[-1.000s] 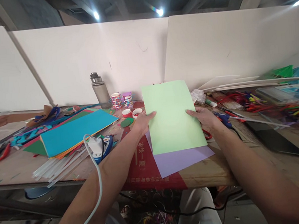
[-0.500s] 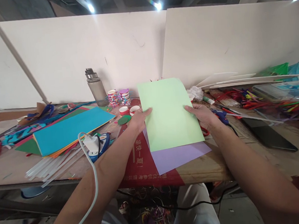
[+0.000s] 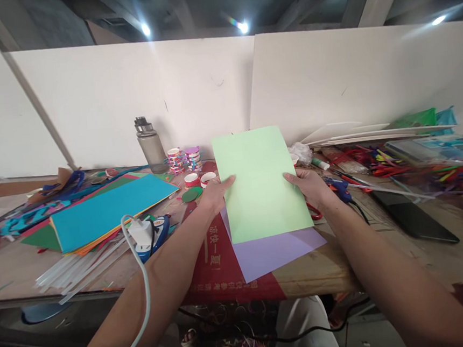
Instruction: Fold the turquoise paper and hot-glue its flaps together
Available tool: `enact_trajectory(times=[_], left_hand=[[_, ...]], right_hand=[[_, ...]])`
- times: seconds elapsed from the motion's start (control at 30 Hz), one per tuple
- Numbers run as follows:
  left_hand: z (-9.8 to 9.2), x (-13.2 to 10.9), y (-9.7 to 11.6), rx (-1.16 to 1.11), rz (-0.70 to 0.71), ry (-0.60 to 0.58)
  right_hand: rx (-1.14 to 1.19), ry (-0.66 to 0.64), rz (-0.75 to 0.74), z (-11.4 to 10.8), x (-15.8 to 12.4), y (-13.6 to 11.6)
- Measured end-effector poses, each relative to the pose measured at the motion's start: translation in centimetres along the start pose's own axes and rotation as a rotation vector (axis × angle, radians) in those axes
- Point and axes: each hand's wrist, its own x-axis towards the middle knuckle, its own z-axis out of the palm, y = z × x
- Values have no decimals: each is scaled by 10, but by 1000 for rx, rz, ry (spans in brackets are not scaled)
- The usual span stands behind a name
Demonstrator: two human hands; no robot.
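Note:
A light green sheet of paper (image 3: 259, 184) is held up over the table by both of its long edges. My left hand (image 3: 216, 192) pinches its left edge, thumb on the front. My right hand (image 3: 311, 184) pinches the right edge the same way. Under the green sheet a purple sheet (image 3: 274, 250) lies flat on a red printed sheet (image 3: 215, 266) near the table's front edge.
A stack of coloured paper with a blue sheet on top (image 3: 105, 211) lies at the left, with clear glue sticks (image 3: 73, 265), a glue gun (image 3: 151, 234) and its white cable (image 3: 138, 289). A grey bottle (image 3: 150, 145) and tape rolls (image 3: 185, 158) stand behind. A black tablet (image 3: 413, 214) and craft clutter lie at the right.
The green sheet stays in both hands with hardly any shift. Only the head camera has moved a little, so the whole scene has drifted slightly in view.

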Motion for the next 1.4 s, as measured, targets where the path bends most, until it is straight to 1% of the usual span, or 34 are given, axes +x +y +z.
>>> enact_trajectory(times=[0.13,0.23,0.4,0.53,0.63,0.77,0.87,0.93,1.1,1.27,1.4], left_hand=[[-2,2,-1,-19,4,8],[-3,2,-1,-34,29,-8],[-1,0,0,-22,78,-41],[0,-1,1,-27,100,-31],[0,-2,1,-23,112,-31],[0,-2,1,-20,128,-31],[0,-1,2,-38,158,-42],[0,-1,3,-45,159,-60],[0,-5,5,-35,76,-85],[2,-7,5,-44,49,-70],[1,-5,4,-56,56,-52]], right_hand=[[-39,10,-35,3,-2,-1],[-64,23,-66,5,-2,-2],[-158,116,-141,7,-3,-3],[-236,152,-193,9,-4,-4],[-361,202,-285,10,-6,-5],[-538,276,-457,12,-9,-7],[-578,308,-526,13,-11,-7],[-512,287,-493,13,-11,-7],[-269,212,-334,12,-8,-6],[-197,174,-285,11,-8,-6],[-106,63,-153,11,-8,-8]])
